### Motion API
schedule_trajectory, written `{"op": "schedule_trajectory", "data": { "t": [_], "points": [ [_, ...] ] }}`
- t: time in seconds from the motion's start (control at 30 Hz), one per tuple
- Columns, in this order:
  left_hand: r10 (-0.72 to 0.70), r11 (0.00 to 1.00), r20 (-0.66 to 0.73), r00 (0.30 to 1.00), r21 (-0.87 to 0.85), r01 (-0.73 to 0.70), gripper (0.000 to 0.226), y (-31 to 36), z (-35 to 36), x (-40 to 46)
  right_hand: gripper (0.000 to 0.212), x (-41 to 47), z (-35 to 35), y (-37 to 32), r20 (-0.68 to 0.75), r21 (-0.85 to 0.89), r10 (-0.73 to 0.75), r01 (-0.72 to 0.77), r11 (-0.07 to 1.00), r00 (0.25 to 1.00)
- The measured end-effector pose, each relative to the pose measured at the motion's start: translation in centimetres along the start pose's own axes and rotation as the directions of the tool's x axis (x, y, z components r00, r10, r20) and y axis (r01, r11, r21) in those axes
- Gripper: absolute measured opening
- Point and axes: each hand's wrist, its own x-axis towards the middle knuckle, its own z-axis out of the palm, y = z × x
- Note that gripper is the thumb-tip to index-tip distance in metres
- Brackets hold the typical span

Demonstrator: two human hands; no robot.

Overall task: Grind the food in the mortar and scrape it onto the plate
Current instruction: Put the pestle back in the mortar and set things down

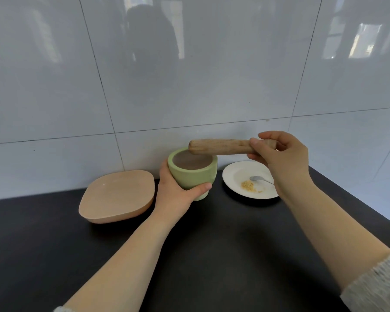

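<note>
Green and thick-walled, the mortar (193,174) stands on the dark counter (212,255); it looks heavy and smooth, so my left hand (176,192) wraps low around its side. My right hand (282,154) pinches the stiff wooden pestle (221,147) at its thin end, lying level above the rim. Rightmost, the white plate (234,176) carries crumbs (248,185) and a spoon (257,178).

The pestle (221,147) is pale unvarnished wood with visible grain; the green mortar (193,176) looks matt outside, with a duller brown inside. The white plate (232,176) is glossy and ceramic-looking, the spoon (258,179) shiny metal, the ground food (248,185) crumbly. The peach dish (118,195) is smooth and satin, the tabletop (212,255) matt black, the wall tiles (189,75) glossy, the sleeve (378,287) fuzzy grey knit
</note>
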Motion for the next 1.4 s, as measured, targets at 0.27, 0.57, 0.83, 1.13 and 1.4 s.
{"op": "schedule_trajectory", "data": {
  "t": [0.27, 0.57, 0.83, 1.13, 1.4],
  "points": [
    [0.017, 1.0, -0.008, 1.0, 0.002, -0.017, 0.1, 0.2, 0.0, -0.1, 0.024, -0.3, 2.9, -0.9, 0.096, -0.166, -0.166, 0.181, 0.969, 0.981],
    [0.026, 0.999, -0.001, 1.0, -0.02, -0.026, 0.098, 0.1, -0.1, -0.1, 0.032, -0.6, 5.5, -0.2, 0.169, -0.193, -0.227, 0.258, 0.947, 0.959],
    [0.036, 0.999, -0.001, 0.999, -0.02, -0.036, 0.093, -0.1, 0.0, 0.0, 0.038, -0.8, 5.6, 0.4, 0.163, -0.192, -0.21, 0.24, 0.952, 0.964],
    [0.062, 0.998, -0.013, 0.998, -0.019, -0.062, 0.086, 0.0, -0.1, -0.2, 0.049, -0.3, 1.3, 3.1, 0.05, -0.462, -0.011, 0.033, 0.886, 0.999],
    [0.078, 0.997, -0.022, 0.997, -0.013, -0.079, 0.085, -0.1, -0.1, -0.2, 0.119, 0.0, -1.1, 5.0, 0.061, -0.99, 0.213, 0.032, 0.136, 0.975]
  ]
}}
